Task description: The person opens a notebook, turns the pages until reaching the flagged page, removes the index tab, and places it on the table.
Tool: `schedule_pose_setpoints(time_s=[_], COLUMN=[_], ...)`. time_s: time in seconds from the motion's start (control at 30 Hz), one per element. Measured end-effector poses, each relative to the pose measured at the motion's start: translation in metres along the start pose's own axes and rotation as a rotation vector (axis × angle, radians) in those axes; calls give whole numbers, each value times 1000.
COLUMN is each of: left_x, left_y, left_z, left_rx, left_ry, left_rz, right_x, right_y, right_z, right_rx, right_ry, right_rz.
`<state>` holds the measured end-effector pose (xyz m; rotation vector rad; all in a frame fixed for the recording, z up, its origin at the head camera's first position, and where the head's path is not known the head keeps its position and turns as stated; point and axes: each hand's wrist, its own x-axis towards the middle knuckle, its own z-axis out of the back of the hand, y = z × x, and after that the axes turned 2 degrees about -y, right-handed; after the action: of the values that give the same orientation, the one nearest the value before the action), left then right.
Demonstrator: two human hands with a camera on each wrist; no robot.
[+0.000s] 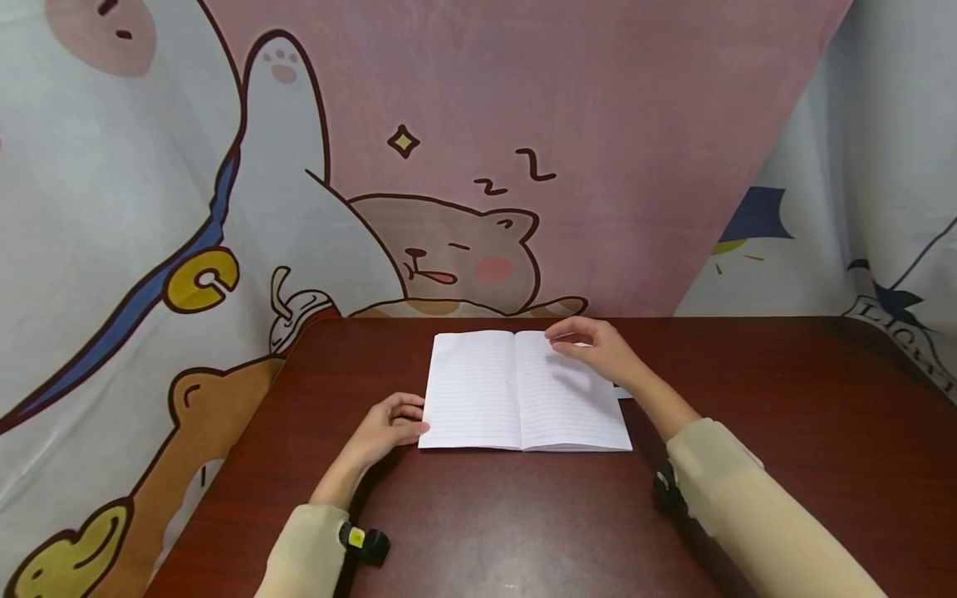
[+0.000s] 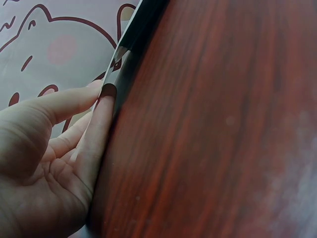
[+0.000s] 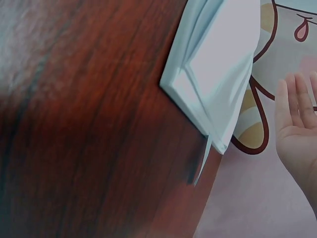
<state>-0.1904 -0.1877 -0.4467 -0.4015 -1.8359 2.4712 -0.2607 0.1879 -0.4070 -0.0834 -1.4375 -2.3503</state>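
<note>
At the left, the surface (image 1: 493,519) is bounded by a slanting edge, and room is given between that edge and the left hand (image 1: 385,432). This hand is reached inward, the left border of the notebook (image 1: 467,390) pinched between thumb and fingers. The notebook is laid open near the surface's far edge — its fold pointed toward that edge, its spread stretched widest from left to right. Over the right page the right hand (image 1: 601,353) is held, fingers loosely bent, thumb parted — nothing gripped. Farther right, a wide stretch of surface is shown.
</note>
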Motion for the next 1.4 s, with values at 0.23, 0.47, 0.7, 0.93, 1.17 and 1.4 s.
schedule_pose_setpoints(time_s=[0.23,0.47,0.7,0.93,1.17,1.4], left_x=[0,1,2,1,2,2], left_y=[0,1,3,2,2,3], left_z=[0,0,1,2,2,2], left_rx=[6,4,13,1,0,2], left_ry=[1,5,8,16,19,21], left_rz=[0,-7,-9,-13,-14,-18], right_x=[-2,-6,-9,-9,-9,-10], right_y=[-4,-8,-10,-15,-26,-30], right_z=[4,9,12,12,16,18], right_rx=[12,-4,-4,-43,-126,-193], right_ry=[-57,-105,-114,-128,-116,-92], right_rz=[-23,-5,-30,-42,-95,-137])
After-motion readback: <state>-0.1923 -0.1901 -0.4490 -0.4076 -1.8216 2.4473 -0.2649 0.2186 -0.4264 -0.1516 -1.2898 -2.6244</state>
